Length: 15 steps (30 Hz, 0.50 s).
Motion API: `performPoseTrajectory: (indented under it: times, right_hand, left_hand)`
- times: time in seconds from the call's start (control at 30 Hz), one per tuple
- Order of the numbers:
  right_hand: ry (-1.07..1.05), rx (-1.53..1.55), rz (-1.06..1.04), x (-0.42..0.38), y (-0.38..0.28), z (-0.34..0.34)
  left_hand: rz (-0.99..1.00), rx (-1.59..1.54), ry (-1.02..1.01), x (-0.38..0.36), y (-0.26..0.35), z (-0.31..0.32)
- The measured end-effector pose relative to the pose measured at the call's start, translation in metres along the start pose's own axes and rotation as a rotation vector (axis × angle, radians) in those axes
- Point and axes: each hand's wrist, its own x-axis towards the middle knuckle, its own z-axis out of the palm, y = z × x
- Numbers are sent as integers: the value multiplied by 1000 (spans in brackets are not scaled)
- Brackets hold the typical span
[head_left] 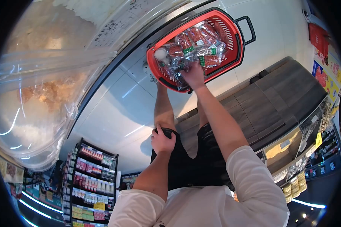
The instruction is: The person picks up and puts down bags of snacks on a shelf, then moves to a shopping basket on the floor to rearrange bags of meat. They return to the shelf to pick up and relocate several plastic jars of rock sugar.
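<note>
My right hand (pixel 194 76) reaches down into a red shopping basket (pixel 236 56) on the floor. Its fingers are closed on a clear plastic package (pixel 177 72) at the near side of the basket; the fingertips are partly hidden. Around it lie several clear packs of red food (pixel 198 36) with green labels. A round white item (pixel 160 53) sits at the basket's left end. My left hand (pixel 164 142) rests on my left knee, by the hem of the black shorts (pixel 206 166), with its fingers apart and nothing visibly held.
A large clear-covered food bin (pixel 45 90) stands at the left. Lower left is a shelf rack (pixel 93 178) of packaged goods. A dark wood-look ledge (pixel 261 102) runs behind me to the right, with a glass-fronted display (pixel 286 145) beside it. The basket's black handle (pixel 250 28) sticks out at the right.
</note>
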Motion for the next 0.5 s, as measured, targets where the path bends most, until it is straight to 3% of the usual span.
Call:
performPoseTrajectory:
  times: [0.07,0.1,0.2,0.27,0.3,0.4,0.47,0.5]
  right_hand:
    - [225,-492,-233,-18,-8,22]
    - [224,-489,-229,-20,-13,27]
    - [124,-580,-65,-18,-32,21]
    - [-123,-589,147,-8,-38,10]
    - [-120,-590,153,-7,-38,4]
    - [-184,-490,212,0,-31,-13]
    - [-204,122,100,6,-12,-21]
    - [-205,118,101,11,-11,-33]
  left_hand:
    - [1,1,5,0,1,0]
    - [5,3,9,1,1,0]
    - [15,22,23,1,0,6]
    - [15,30,2,0,2,2]
    - [14,27,-12,0,5,0]
    - [16,59,21,1,7,4]
    - [16,62,7,2,7,3]
    - [16,65,-4,2,9,3]
